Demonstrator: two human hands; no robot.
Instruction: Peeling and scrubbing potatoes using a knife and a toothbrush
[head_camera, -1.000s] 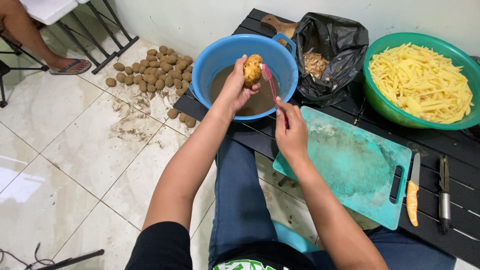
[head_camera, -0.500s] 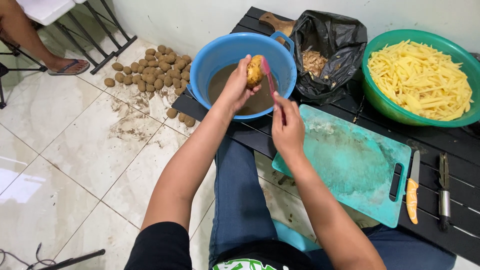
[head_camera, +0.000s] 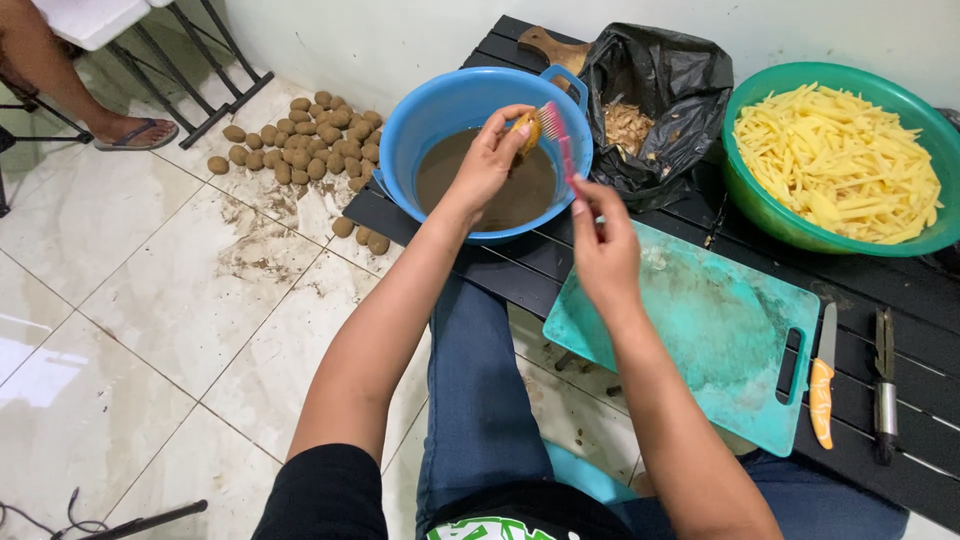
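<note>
My left hand (head_camera: 488, 160) holds a small yellowish potato (head_camera: 523, 130) over a blue basin (head_camera: 437, 107) of brown muddy water. My right hand (head_camera: 603, 243) grips a pink brush (head_camera: 555, 132) by its handle, with the bristle head pressed against the potato. Both hands hover above the basin's near right rim. The potato is mostly hidden by my fingers and the brush.
A pile of several unwashed potatoes (head_camera: 305, 145) lies on the tiled floor left of the basin. On the black slatted table stand a teal cutting board (head_camera: 715, 340), an orange-handled knife (head_camera: 822, 385), a peeler (head_camera: 884, 385), a black bag of peelings (head_camera: 650, 95) and a green bowl (head_camera: 760, 205) of potato sticks. Another person's sandalled foot (head_camera: 135, 132) rests at top left.
My right hand has lifted the brush up against the potato, and my left hand has turned the potato slightly toward it over the basin.
</note>
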